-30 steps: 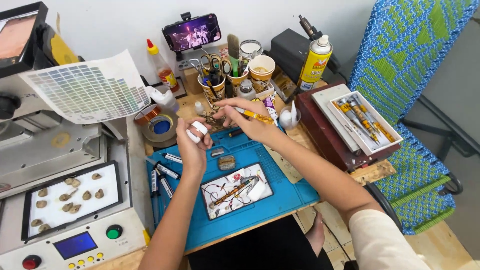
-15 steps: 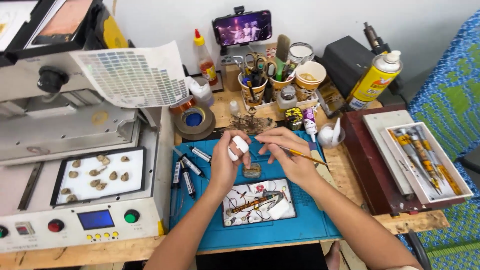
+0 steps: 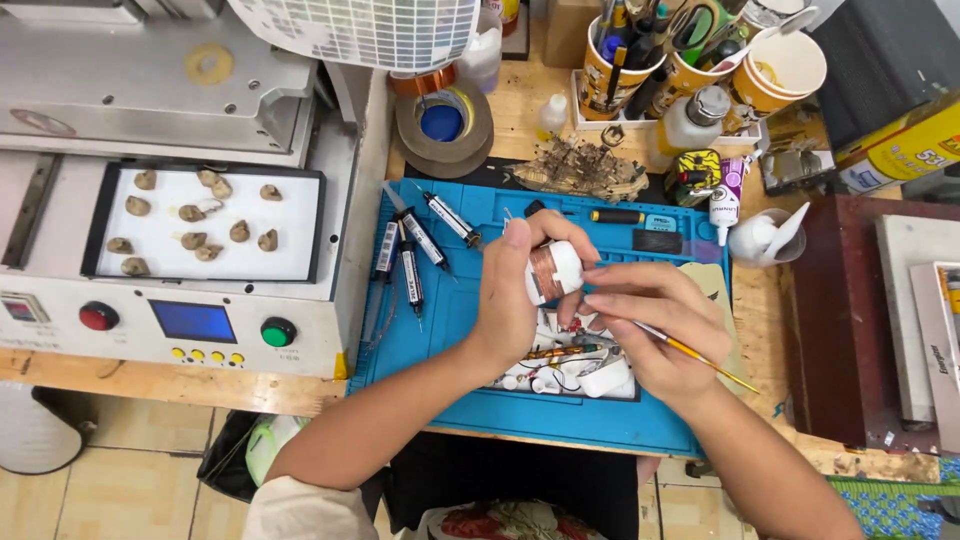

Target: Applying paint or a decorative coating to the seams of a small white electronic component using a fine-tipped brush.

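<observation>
The left hand (image 3: 508, 300) grips a small white bottle (image 3: 551, 272) above the blue mat (image 3: 460, 320), fingers closed around its body. The right hand (image 3: 655, 325) pinches a thin brush (image 3: 700, 360) and touches the bottle's base with its fingertips. The bottle appears capped; no brushing has begun. Both forearms reach in from below, wrists bent inward over the tray (image 3: 610, 385).

We saw a wooden bench (image 3: 150, 385) that carried a blue mat (image 3: 455, 310), a grey machine (image 3: 180, 250), a tape roll (image 3: 443, 122), paper cups (image 3: 775, 70) of tools, a white bowl (image 3: 760, 240) and a dark red box (image 3: 835, 320), right of the mat.
</observation>
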